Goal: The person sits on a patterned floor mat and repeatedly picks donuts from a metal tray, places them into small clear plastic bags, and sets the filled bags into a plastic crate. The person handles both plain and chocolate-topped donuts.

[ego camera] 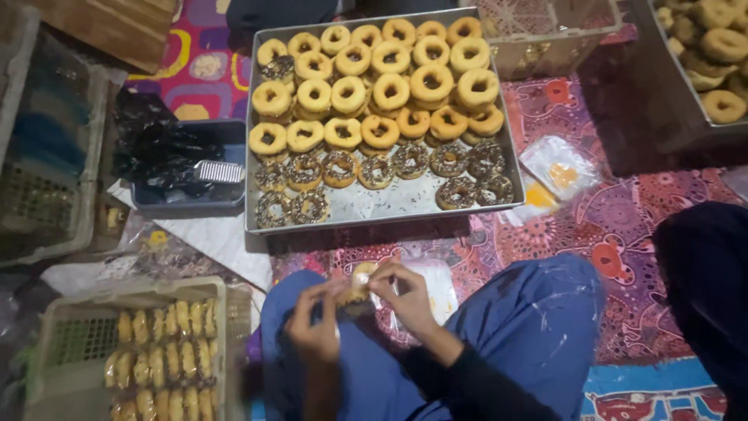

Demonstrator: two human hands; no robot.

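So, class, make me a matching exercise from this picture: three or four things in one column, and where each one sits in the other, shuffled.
Things:
1. metal tray of ring doughnuts
2. crate of wrapped doughnuts
3. blue tub with a grater
4. doughnut in wrapper

Places:
A. bottom left, by the knee
B. between both hands
C. straight ahead on the patterned mat
D. left of the tray

Pairs: 1-C, 2-A, 3-D, 4-B
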